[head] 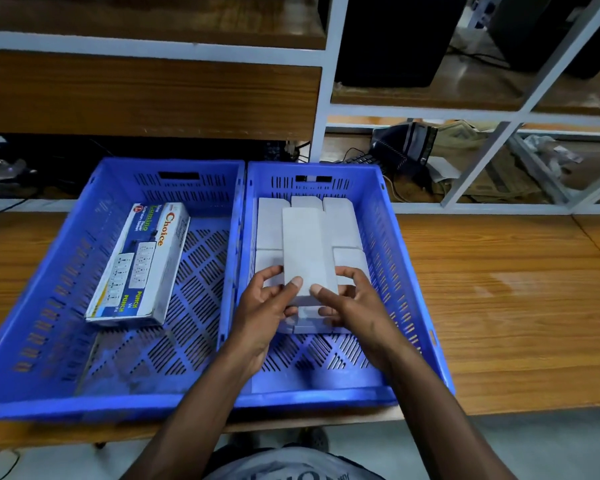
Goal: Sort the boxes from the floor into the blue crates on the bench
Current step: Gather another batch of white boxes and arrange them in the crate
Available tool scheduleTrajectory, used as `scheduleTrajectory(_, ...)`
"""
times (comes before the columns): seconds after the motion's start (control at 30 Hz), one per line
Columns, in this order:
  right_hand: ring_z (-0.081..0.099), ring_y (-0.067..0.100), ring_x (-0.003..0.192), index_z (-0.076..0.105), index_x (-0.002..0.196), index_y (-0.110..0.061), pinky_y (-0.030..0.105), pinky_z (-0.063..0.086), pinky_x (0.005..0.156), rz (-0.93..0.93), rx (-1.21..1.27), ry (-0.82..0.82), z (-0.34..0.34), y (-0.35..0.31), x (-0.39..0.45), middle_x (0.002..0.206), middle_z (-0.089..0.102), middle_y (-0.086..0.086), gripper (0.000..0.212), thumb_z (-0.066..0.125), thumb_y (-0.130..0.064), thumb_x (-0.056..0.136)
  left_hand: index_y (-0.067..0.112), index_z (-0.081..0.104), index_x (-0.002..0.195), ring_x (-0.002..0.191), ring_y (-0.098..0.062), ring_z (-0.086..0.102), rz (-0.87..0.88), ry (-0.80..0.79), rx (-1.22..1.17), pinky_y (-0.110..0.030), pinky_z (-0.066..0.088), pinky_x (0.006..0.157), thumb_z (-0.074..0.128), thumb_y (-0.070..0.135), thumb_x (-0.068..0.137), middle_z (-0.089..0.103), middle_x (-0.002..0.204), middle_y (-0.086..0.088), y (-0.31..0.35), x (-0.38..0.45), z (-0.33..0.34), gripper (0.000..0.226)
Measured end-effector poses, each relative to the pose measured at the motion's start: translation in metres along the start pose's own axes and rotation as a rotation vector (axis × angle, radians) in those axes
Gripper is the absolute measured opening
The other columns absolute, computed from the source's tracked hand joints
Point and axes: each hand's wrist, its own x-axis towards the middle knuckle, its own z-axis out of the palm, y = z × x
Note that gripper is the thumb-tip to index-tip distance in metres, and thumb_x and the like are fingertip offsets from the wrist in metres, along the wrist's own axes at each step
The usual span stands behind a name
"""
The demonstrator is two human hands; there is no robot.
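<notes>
- Here, two blue crates sit side by side, touching, on the wooden counter (499, 289).
- Left crate (49, 271): holds one printed box (139, 268), marked "Choice", lying flat and angled toward the crate's left side.
- Right crate (395, 258): holds a layer of plain white boxes (340, 220) packed against the far wall.
- One more white box (307, 251) lies lengthwise on top of that layer, along the middle.
- Left hand (267, 306): grip closed on the near end of the top white box, thumb on its upper face, fingers curled at its left edge.
- Right hand (354, 303): grip likewise closed on the same box, thumb on top, fingers wrapped round the right side.
- Both forearms reach in over the near rim of the right crate.
- Behind the counter: a white-framed shelf unit (321, 98) with wooden boards; a dark bag (402, 147) and cables lie on the lower shelf at right.
</notes>
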Motion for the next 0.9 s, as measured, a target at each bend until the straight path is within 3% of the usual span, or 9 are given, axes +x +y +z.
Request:
scheduleTrajectory(0.1, 0.068, 0.020, 0.072, 0.051, 0.128, -0.015, 0.027, 0.059, 0.065, 0.057, 0.106, 0.033, 0.006, -0.004, 0.020, 0.111, 0.068, 0.019, 0.048, 0.079, -0.021, 0.090, 0.023, 0.056, 0.138, 0.107, -0.020, 0.073, -0.055, -0.036, -0.043, -0.032, 0.056, 0.096, 0.070, 0.035, 0.094, 0.069, 0.127, -0.007, 0.003, 0.000, -0.005, 0.048)
scheduleTrajectory(0.23, 0.067, 0.022, 0.069, 0.052, 0.128, -0.010, 0.025, 0.057, 0.063, 0.077, 0.105, 0.049, 0.018, -0.008, 0.054, 0.105, 0.067, 0.018, 0.048, 0.079, -0.023, 0.090, 0.033, 0.059, 0.123, 0.114, -0.029, 0.068, -0.151, -0.072, -0.088, -0.036, 0.056, 0.096, 0.064, 0.040, 0.098, 0.056, 0.141, -0.002, 0.008, -0.004, -0.008, 0.027)
scheduleTrajectory(0.3, 0.068, 0.021, 0.071, 0.051, 0.127, -0.012, 0.028, 0.060, 0.069, 0.067, 0.105, 0.049, 0.027, -0.009, 0.071, 0.100, 0.068, 0.015, 0.047, 0.078, -0.024, 0.091, 0.036, 0.059, 0.119, 0.116, -0.030, 0.067, -0.160, -0.065, -0.108, -0.036, 0.055, 0.097, 0.062, 0.039, 0.098, 0.054, 0.143, -0.003, 0.007, -0.006, -0.010, 0.021)
scheduleTrajectory(0.43, 0.066, 0.018, 0.066, 0.046, 0.128, -0.013, 0.040, 0.060, 0.094, 0.062, 0.143, 0.068, 0.045, -0.009, 0.099, 0.085, 0.067, 0.012, 0.047, 0.076, -0.024, 0.093, 0.030, 0.058, 0.127, 0.117, -0.030, 0.067, -0.171, -0.070, -0.116, -0.040, 0.053, 0.104, 0.063, 0.038, 0.098, 0.050, 0.149, -0.006, 0.007, -0.013, -0.014, 0.031)
scheduleTrajectory(0.6, 0.063, 0.017, 0.058, 0.046, 0.121, -0.013, 0.037, 0.059, 0.086, 0.090, 0.103, 0.101, 0.063, -0.004, 0.128, 0.076, 0.061, 0.011, 0.046, 0.078, -0.025, 0.090, 0.037, 0.063, 0.110, 0.111, -0.024, 0.071, -0.169, -0.099, -0.077, -0.038, 0.054, 0.103, 0.063, 0.041, 0.098, 0.058, 0.141, -0.002, 0.007, -0.015, -0.015, 0.012)
scheduleTrajectory(0.67, 0.063, 0.016, 0.057, 0.050, 0.118, -0.011, 0.040, 0.060, 0.087, 0.095, 0.057, 0.109, 0.066, 0.001, 0.137, 0.073, 0.063, 0.010, 0.044, 0.080, -0.025, 0.089, 0.037, 0.062, 0.110, 0.110, -0.022, 0.071, -0.164, -0.093, -0.048, -0.037, 0.055, 0.103, 0.063, 0.043, 0.097, 0.059, 0.139, -0.001, 0.006, -0.014, -0.015, 0.014)
scheduleTrajectory(0.73, 0.063, 0.015, 0.056, 0.057, 0.112, -0.008, 0.037, 0.060, 0.076, 0.088, -0.025, 0.129, 0.068, 0.002, 0.142, 0.069, 0.065, 0.007, 0.036, 0.079, -0.023, 0.088, 0.038, 0.062, 0.112, 0.110, -0.020, 0.071, -0.159, -0.090, -0.014, -0.038, 0.055, 0.103, 0.063, 0.047, 0.096, 0.061, 0.137, 0.001, 0.005, -0.012, -0.015, 0.018)
scheduleTrajectory(0.8, 0.062, 0.016, 0.059, 0.063, 0.112, -0.007, 0.029, 0.055, 0.062, 0.083, -0.082, 0.147, 0.067, 0.000, 0.145, 0.073, 0.067, 0.008, 0.027, 0.075, -0.012, 0.089, 0.037, 0.063, 0.115, 0.110, -0.019, 0.071, -0.159, -0.086, 0.016, -0.038, 0.055, 0.102, 0.062, 0.049, 0.096, 0.062, 0.134, 0.003, 0.005, -0.010, -0.016, 0.022)
scheduleTrajectory(0.9, 0.068, 0.021, 0.070, 0.065, 0.116, -0.007, 0.027, 0.055, 0.060, 0.088, -0.101, 0.151, 0.063, 0.000, 0.152, 0.085, 0.071, 0.011, 0.028, 0.069, 0.002, 0.089, 0.028, 0.064, 0.128, 0.109, -0.018, 0.072, -0.164, -0.087, 0.056, -0.037, 0.056, 0.102, 0.060, 0.051, 0.097, 0.065, 0.129, 0.004, 0.003, -0.006, -0.016, 0.038)
